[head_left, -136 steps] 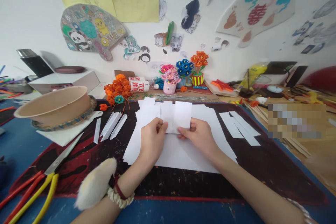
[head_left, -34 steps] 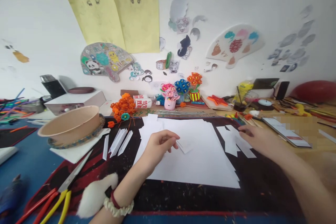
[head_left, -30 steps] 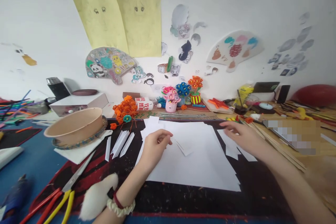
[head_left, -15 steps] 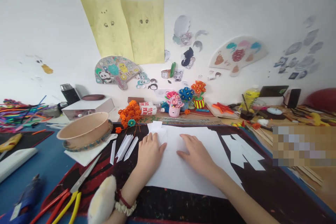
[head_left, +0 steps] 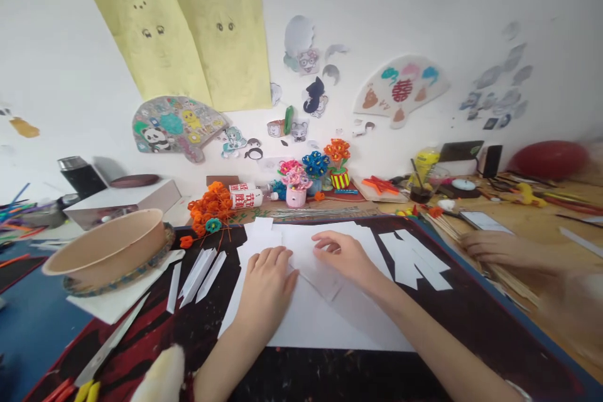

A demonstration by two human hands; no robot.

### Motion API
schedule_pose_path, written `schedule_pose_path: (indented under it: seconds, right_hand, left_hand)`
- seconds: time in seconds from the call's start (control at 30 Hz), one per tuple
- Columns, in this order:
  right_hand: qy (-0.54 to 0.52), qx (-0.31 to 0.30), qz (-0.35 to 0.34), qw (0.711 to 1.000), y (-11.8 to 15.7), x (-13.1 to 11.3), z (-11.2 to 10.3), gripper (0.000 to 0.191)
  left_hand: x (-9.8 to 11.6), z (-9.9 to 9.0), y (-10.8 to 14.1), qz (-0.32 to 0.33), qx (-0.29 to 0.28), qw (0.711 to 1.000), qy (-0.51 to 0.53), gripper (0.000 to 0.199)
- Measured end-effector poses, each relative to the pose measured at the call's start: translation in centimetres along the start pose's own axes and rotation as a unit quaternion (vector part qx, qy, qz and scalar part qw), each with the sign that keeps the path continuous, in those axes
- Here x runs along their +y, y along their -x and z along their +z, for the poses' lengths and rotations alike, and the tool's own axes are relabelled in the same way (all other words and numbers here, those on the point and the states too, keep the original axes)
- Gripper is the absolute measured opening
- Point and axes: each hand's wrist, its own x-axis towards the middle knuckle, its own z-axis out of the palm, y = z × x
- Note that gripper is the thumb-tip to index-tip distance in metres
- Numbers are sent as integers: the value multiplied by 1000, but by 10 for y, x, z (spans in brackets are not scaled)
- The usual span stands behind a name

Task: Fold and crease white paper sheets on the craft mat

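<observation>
A stack of white paper sheets (head_left: 301,326) lies on the dark mat. My left hand (head_left: 271,276) rests palm down on it, fingers stretched out on the left part. Between my hands, a smaller white paper piece (head_left: 325,279) lies on the sheets, one corner pointing toward me. My right hand (head_left: 346,257) is over the far right side of this piece, fingers loosely curved and a gap between thumb and index finger. Whether its fingertips touch the paper is unclear. Left of my left hand lie folded paper strips (head_left: 198,276); cut white paper pieces (head_left: 412,260) lie to the right.
Scissors (head_left: 110,336) and a round tan basin (head_left: 108,242) are at left. Orange pipe-cleaner flowers (head_left: 210,207) and small flower pots (head_left: 296,196) stand along the back. At right, another person's blurred hand (head_left: 490,248) is over thin wooden sticks (head_left: 511,279).
My right hand has gone from flat to curved. The small paper piece now shows between my hands. The view has swung right, and another person's hand appears at right.
</observation>
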Motion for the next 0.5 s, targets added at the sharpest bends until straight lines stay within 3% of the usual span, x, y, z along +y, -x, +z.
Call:
schedule_pose_path:
  seconds: [0.1,0.27,0.37,0.5]
  right_hand:
    - [-43,29,53,997,-3,2,-13,30]
    - [-159,-54,145,975,4,-8,-24,40]
    - [-210,-67,195,956,9,-14,-29,44]
    - [-254,-116,213,936,13,-17,-30,43]
  left_hand:
    - [7,3,2,27,-25,999,4,28]
    - [8,2,4,25,-34,999,5,31]
    - [6,1,3,15,-40,999,30,31]
    - [5,0,3,34,-68,991,112,34]
